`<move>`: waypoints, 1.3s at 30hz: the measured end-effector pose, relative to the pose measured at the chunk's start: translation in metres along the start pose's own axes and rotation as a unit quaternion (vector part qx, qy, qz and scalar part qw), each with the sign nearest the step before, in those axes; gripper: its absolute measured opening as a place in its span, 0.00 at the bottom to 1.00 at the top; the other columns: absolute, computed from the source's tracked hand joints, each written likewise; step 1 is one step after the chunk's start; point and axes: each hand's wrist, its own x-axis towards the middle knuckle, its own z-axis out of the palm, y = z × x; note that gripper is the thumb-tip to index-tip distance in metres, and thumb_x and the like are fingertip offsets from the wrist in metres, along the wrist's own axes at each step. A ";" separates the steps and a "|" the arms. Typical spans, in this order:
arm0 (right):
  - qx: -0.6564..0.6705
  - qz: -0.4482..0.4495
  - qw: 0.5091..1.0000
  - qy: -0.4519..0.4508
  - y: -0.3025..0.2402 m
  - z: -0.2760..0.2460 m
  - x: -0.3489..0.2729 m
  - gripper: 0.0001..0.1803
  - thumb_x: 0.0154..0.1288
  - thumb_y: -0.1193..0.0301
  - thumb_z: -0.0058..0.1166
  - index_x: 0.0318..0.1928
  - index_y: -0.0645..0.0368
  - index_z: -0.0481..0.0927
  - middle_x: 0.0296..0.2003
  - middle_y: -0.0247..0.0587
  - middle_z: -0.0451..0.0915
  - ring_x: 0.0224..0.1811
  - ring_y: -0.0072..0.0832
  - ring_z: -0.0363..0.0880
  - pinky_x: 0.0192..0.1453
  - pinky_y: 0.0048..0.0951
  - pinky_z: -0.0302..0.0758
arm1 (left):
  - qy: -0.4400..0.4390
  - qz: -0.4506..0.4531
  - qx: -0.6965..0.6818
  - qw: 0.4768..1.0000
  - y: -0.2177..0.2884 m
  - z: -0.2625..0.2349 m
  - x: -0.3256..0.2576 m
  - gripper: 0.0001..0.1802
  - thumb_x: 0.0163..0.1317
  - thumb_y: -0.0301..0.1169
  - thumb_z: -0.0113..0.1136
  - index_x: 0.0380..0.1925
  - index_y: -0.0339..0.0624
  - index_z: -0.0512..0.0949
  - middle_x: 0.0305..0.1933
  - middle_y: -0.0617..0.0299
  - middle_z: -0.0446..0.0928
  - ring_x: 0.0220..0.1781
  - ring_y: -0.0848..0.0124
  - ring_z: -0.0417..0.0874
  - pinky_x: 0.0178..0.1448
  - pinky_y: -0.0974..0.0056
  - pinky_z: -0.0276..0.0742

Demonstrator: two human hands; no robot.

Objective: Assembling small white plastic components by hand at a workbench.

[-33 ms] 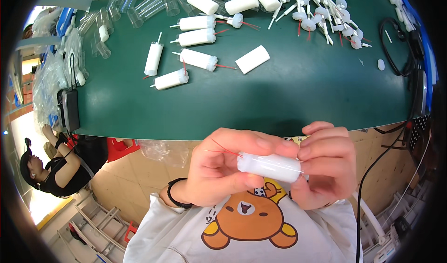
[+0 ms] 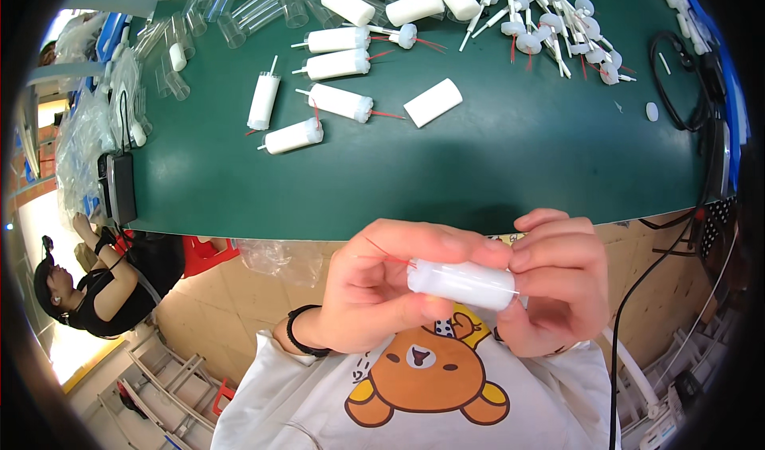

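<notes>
Both hands are raised off the bench, close to the chest. The left hand (image 2: 374,287) and the right hand (image 2: 554,279) share one white cylinder (image 2: 462,283), held roughly level between them, its right end dipping slightly. The left fingers are curled over the cylinder's left end, with a thin red wire (image 2: 386,255) running across them. The right fingers are closed on the right end, thumb beneath. Neither hand is spread; both pinch the part.

Judgement: the step in hand appears to be assembly or checking of this one cylinder at its ends, with the red wire being dressed at the left end. The next move would call for a steady grip from the right hand while the left fingertips work the fine wire. Whether an end cap is already seated cannot be told.

Surface: a green bench (image 2: 478,163) fills the upper half. At 11 o'clock lie finished cylinders with stems (image 2: 339,102). At 12 o'clock are plain white cylinders (image 2: 434,102). At 1 o'clock is a heap of small white capped stems (image 2: 550,20). Clear plastic tubes (image 2: 239,12) crowd the far left corner. A black cable (image 2: 677,76) loops at 2 o'clock, and a black box (image 2: 121,187) sits at the 9 o'clock edge.

Room: another person (image 2: 103,279) crouches at 8 o'clock on a tan floor.
</notes>
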 end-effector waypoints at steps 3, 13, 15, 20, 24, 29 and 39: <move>-0.051 -0.002 0.999 0.000 -0.001 0.001 0.000 0.15 0.40 0.78 0.67 0.34 0.58 0.80 0.38 0.39 0.78 0.37 0.31 0.74 0.43 0.35 0.75 | 0.025 -0.011 0.062 0.998 0.002 0.001 -0.002 0.21 0.61 0.24 0.52 0.54 0.43 0.62 0.54 0.39 0.70 0.56 0.49 0.72 0.55 0.50 0.73; -0.077 0.004 0.997 0.004 0.004 0.012 0.005 0.15 0.39 0.79 0.66 0.33 0.59 0.81 0.41 0.40 0.78 0.41 0.32 0.72 0.39 0.28 0.74 | 0.056 -0.043 0.151 0.986 0.008 -0.012 -0.005 0.27 0.64 0.30 0.51 0.61 0.42 0.56 0.52 0.39 0.71 0.52 0.49 0.75 0.51 0.50 0.77; -0.032 0.000 0.999 -0.008 0.004 0.020 0.004 0.15 0.39 0.81 0.66 0.32 0.59 0.80 0.40 0.39 0.78 0.40 0.32 0.72 0.38 0.28 0.73 | 0.056 -0.064 0.147 0.986 0.014 -0.017 -0.005 0.29 0.64 0.31 0.52 0.62 0.39 0.55 0.51 0.40 0.71 0.52 0.52 0.76 0.52 0.52 0.76; 0.009 0.035 0.999 -0.001 0.007 0.043 0.012 0.12 0.42 0.84 0.64 0.30 0.64 0.78 0.36 0.44 0.79 0.31 0.31 0.77 0.35 0.26 0.74 | 0.127 -0.130 0.168 0.969 0.035 -0.021 -0.001 0.34 0.65 0.35 0.49 0.64 0.32 0.47 0.53 0.38 0.70 0.54 0.56 0.75 0.54 0.57 0.74; 0.045 0.105 0.992 0.048 0.019 0.059 0.017 0.08 0.46 0.85 0.61 0.31 0.66 0.79 0.36 0.46 0.79 0.33 0.29 0.79 0.35 0.24 0.75 | 0.181 -0.155 0.141 0.961 0.049 -0.018 -0.003 0.29 0.65 0.20 0.40 0.65 0.33 0.47 0.59 0.41 0.66 0.56 0.60 0.73 0.59 0.59 0.70; 0.007 0.171 0.985 0.013 0.021 0.066 0.027 0.10 0.50 0.83 0.58 0.36 0.66 0.80 0.40 0.44 0.78 0.36 0.29 0.78 0.39 0.24 0.75 | 0.172 -0.194 0.210 0.943 0.064 -0.033 -0.017 0.29 0.65 0.21 0.41 0.65 0.33 0.47 0.58 0.39 0.67 0.54 0.58 0.75 0.58 0.59 0.70; 0.004 0.171 0.982 -0.078 0.018 0.055 0.038 0.14 0.53 0.82 0.56 0.43 0.64 0.78 0.44 0.45 0.76 0.39 0.29 0.78 0.43 0.25 0.74 | 0.214 -0.179 0.235 0.931 0.068 -0.028 -0.013 0.24 0.65 0.22 0.43 0.60 0.35 0.51 0.57 0.40 0.67 0.51 0.63 0.76 0.55 0.61 0.71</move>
